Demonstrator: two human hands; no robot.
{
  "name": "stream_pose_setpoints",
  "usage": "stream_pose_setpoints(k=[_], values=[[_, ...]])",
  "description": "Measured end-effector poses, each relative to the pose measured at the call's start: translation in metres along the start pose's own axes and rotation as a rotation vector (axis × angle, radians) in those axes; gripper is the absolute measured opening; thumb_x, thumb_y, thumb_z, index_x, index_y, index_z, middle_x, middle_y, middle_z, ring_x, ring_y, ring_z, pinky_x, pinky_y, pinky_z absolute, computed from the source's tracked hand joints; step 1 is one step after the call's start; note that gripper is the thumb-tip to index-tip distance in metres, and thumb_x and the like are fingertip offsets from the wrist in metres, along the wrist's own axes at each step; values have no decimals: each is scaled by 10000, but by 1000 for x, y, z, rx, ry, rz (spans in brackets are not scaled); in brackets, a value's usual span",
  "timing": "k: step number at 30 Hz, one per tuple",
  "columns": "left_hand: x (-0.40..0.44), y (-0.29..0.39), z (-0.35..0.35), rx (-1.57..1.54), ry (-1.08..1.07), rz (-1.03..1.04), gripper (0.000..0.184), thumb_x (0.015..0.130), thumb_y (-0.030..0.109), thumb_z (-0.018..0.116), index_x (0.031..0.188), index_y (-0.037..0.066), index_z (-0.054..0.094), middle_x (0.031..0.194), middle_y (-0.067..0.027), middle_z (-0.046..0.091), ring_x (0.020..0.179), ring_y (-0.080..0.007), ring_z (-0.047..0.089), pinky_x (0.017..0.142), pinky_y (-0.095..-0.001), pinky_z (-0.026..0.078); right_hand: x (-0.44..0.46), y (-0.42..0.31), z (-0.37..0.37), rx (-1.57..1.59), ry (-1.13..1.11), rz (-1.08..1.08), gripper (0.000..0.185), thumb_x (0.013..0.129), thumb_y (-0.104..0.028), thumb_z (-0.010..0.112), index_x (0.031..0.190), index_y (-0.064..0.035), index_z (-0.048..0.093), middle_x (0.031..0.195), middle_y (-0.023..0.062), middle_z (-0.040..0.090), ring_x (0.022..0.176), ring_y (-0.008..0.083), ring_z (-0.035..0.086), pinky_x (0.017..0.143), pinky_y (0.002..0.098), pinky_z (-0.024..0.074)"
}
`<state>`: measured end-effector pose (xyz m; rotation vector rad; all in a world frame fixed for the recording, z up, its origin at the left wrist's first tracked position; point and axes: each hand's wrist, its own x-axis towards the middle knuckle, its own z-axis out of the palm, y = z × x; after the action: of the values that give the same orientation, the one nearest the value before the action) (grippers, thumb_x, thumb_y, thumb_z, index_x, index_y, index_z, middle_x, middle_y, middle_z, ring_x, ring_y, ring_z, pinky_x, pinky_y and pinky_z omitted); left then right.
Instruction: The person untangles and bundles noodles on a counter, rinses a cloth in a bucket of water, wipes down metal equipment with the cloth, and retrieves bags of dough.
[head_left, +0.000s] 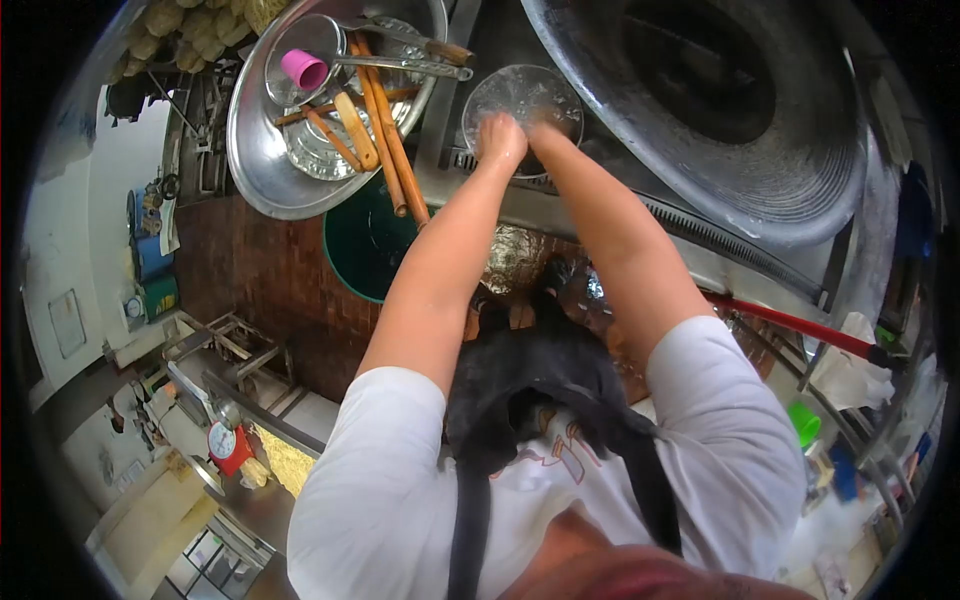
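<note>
A round bowl [520, 88] with wet, shiny contents stands on the metal counter ahead of me. My left hand [500, 140] is at its near side, inside the rim, with the fingers curled together. What those fingers hold, if anything, is hidden. Close beside it, my right hand [546, 138] also reaches into the bowl, its fingers smeared by motion. Whether it grips something cannot be made out.
At the left, a large metal basin [250, 150] holds wooden sticks [385, 130], a pink cup [303, 69] and other utensils. A green tub [350, 250] stands below it. A huge metal pan [800, 190] fills the right, with a red pole [790, 322] nearer me.
</note>
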<state>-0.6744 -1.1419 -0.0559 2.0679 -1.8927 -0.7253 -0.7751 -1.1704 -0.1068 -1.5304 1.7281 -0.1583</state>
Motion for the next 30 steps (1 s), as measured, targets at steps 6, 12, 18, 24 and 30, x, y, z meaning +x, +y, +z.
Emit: stream_pose_setpoints(k=[6,12,18,24,30], values=[[7,18,-7,-1475,-20,-478,314,892,269,677,1036,-8,648,960,-92,666,855,-238,642,776,-417,531,49,18,31,701,254,291,613,950,-487,484,1321,-3,547,1251,262,622,1062,384,658,921,456,506],[5,3,-1,-545,181,-135,402,884,260,611,1163,-29,593,1132,-241,637,1059,-376,627,930,-433,479,-35,-15,-22,433,264,-152,513,882,-348,611,1266,-8,594,1194,257,649,1051,398,652,931,444,497],[9,2,-4,116,60,198,309,960,220,440,1097,22,634,1160,-249,622,1091,-428,586,957,-487,461,-53,-6,-37,36,87,-44,419,870,-170,564,1257,-16,610,1248,260,618,1189,388,585,1016,439,456],[21,-23,28,278,-260,85,344,891,254,527,1086,48,720,1175,-239,657,1098,-397,634,940,-477,502,-10,1,-13,-135,9,-205,333,890,-154,557,1184,-29,653,1206,255,638,1144,395,605,985,444,463],[29,-27,-27,-270,-191,-222,302,846,172,635,1100,16,684,1080,-207,696,1032,-360,661,887,-427,504,-7,-20,-50,159,174,-351,342,789,-151,679,1114,-46,656,937,250,700,965,387,683,826,435,544]])
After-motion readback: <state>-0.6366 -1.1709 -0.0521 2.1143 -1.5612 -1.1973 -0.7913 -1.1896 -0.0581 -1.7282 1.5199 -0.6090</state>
